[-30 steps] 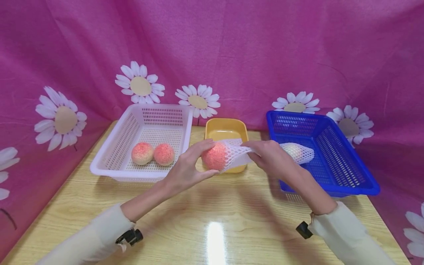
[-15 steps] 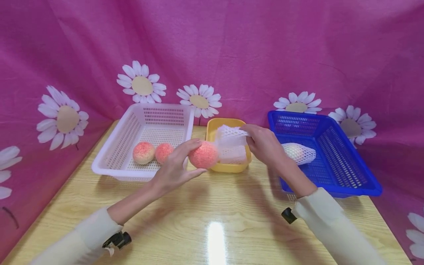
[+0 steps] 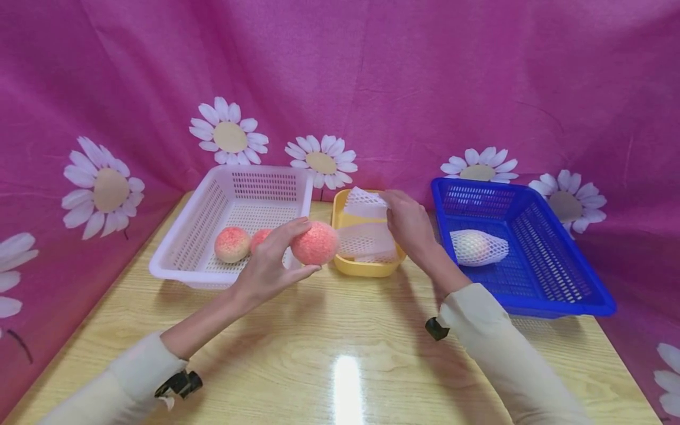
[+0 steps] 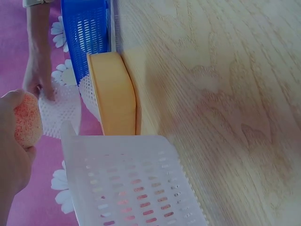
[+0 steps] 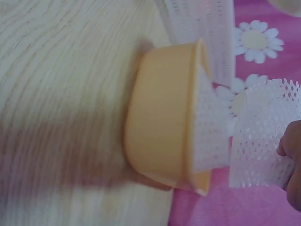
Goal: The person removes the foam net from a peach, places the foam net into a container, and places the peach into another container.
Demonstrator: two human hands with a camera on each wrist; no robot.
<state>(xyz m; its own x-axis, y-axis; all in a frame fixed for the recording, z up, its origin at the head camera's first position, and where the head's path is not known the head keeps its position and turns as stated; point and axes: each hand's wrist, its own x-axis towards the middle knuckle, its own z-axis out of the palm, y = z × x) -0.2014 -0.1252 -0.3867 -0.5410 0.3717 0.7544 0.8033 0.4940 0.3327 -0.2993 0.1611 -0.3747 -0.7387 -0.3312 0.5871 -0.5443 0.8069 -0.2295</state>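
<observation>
In the head view my left hand grips a pink peach between thumb and fingers, in front of the white basket's right side. My right hand pinches a white foam net sleeve above the yellow container. Another net sleeve lies in that container. The peach and the held sleeve are apart. The right wrist view shows the held sleeve hanging flat from the fingers of the right hand, beside the yellow container.
Two peaches, one of them fully visible, lie in the white basket on the left. On the right, the blue basket holds a net-wrapped peach. A pink flowered cloth hangs behind the table.
The peach has come out of the net sleeve and moved left with my left hand. My right hand has moved up and left with the sleeve, over the yellow container.
</observation>
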